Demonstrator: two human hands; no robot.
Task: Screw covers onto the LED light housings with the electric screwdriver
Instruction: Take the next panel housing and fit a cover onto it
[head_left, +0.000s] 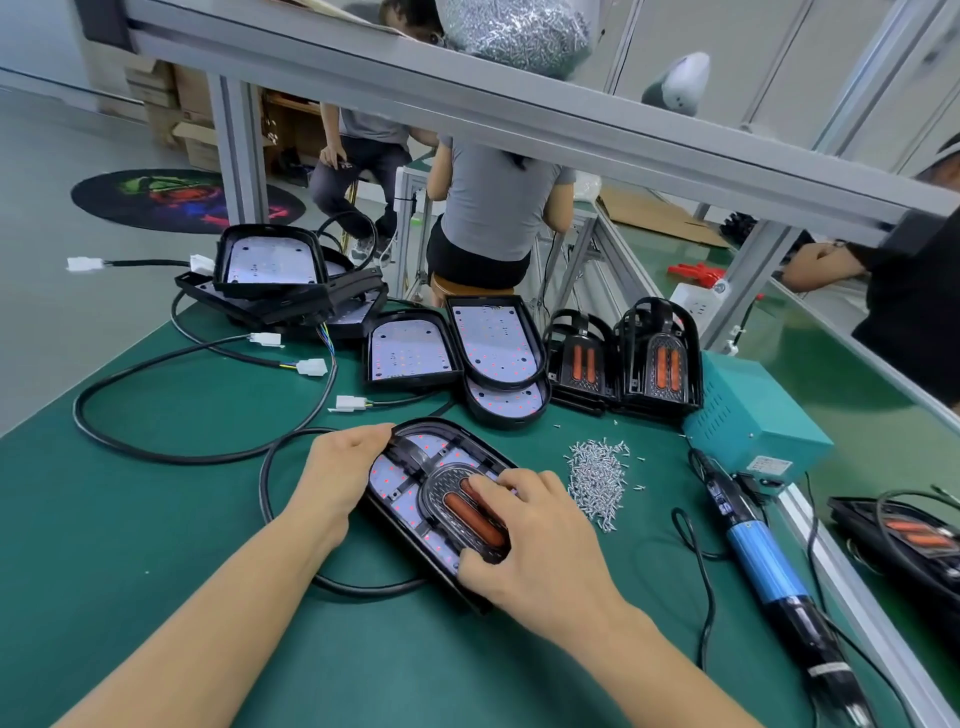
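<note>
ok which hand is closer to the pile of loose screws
Right. The right hand rests on the cover, just left of the screw pile; the left hand holds the housing's far-left edge, farther away.

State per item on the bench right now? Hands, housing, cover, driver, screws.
left hand: grips housing's far-left edge
right hand: fingers pressing on cover
housing: flat on mat, LED board up
cover: seated in housing
electric screwdriver: lying on mat, unheld
loose screws: piled on mat
spare covers: standing behind, unused
</note>
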